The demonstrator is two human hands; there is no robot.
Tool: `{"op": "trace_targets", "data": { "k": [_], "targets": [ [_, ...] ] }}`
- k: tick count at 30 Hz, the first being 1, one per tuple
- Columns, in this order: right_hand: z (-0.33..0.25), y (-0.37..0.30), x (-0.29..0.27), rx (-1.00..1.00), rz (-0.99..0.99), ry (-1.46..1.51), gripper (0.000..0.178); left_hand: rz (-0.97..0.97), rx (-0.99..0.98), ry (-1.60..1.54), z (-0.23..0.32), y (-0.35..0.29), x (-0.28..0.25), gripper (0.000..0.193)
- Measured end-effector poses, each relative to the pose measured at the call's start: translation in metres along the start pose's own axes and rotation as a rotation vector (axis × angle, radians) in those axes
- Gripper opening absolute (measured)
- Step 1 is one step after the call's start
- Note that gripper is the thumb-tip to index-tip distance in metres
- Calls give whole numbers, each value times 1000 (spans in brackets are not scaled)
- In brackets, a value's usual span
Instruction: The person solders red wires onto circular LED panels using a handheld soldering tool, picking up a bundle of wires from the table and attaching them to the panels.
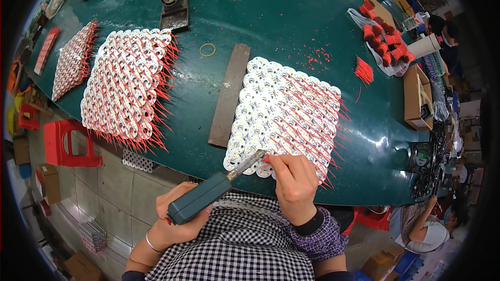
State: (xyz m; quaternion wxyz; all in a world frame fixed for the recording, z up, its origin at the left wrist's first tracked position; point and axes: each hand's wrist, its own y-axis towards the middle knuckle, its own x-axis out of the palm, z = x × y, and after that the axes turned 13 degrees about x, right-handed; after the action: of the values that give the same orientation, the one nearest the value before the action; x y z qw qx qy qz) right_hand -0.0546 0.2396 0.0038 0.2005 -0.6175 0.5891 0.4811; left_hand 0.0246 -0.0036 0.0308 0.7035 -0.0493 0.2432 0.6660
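One green-handled tool (200, 198) sitting clamped in left grip (185, 229), right grip (297, 187) pinching red wire (266, 158), at white panel (255, 99) near edge; grey bar (229, 96) bordering panel's left, surface (380, 140) stretching right.

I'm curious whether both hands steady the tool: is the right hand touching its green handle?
Apart. The head view shows the left hand holding the green handle, with tabletop and checked apron visible between it and the right hand.
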Motion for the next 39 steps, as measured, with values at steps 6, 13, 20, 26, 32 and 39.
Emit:
{"op": "trace_targets", "data": {
  "k": [6, 13, 20, 26, 32, 39],
  "targets": [
    [0, 0, 0, -6, -6, -11, 27, -15, -5, -24, -4, -4, -1, 30],
    [-5, 2, 0, 34, 17, 16, 29, -11, 59, 68, -5, -11, -4, 20],
    [-1, -3, 0, 6, 52, -13, 26, 11, -97, -11, -3, -26, -7, 25],
    [-3, -12, -10, -46, 77, -1, 27, 6, -43, 0, -2, -24, -6, 25],
    [-1, -19, -7, -8, 42, 29, 28, -18, 40, 14, 1, -16, -2, 24],
    [-2, -21, -5, 24, 9, 32, 27, -37, 36, -23, -4, -18, 0, 29]
  ]
}}
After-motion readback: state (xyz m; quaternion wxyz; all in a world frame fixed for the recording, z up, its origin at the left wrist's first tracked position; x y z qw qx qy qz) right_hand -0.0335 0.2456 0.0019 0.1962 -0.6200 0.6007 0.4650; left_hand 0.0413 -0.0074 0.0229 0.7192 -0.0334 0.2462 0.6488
